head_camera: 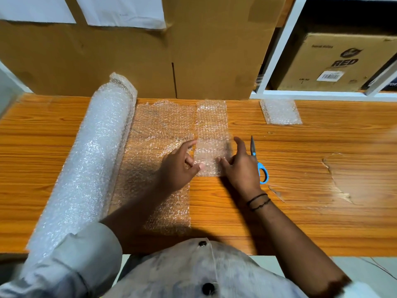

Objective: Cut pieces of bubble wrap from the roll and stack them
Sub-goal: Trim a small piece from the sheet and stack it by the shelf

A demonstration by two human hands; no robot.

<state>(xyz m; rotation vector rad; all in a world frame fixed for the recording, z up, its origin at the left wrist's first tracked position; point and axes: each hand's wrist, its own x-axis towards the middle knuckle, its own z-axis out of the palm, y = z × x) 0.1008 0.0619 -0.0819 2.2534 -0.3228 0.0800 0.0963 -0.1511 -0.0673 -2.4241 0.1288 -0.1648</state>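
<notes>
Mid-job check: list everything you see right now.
bubble wrap roll: one, clear-white, table's left
unrolled sheet: one, clear, right of roll
cut strip: one, clear, beside sheet's right edge
cut pieces: small stack, clear, table's far right
scissors: one, blue handles, right of strip
table: one, orange wood, under everything
cardboard boxes: several, brown, behind table
shelf: one, white, back right, holding another box
left hand: one, fingers at strip's left edge
right hand: one, fingers on strip's right edge
</notes>
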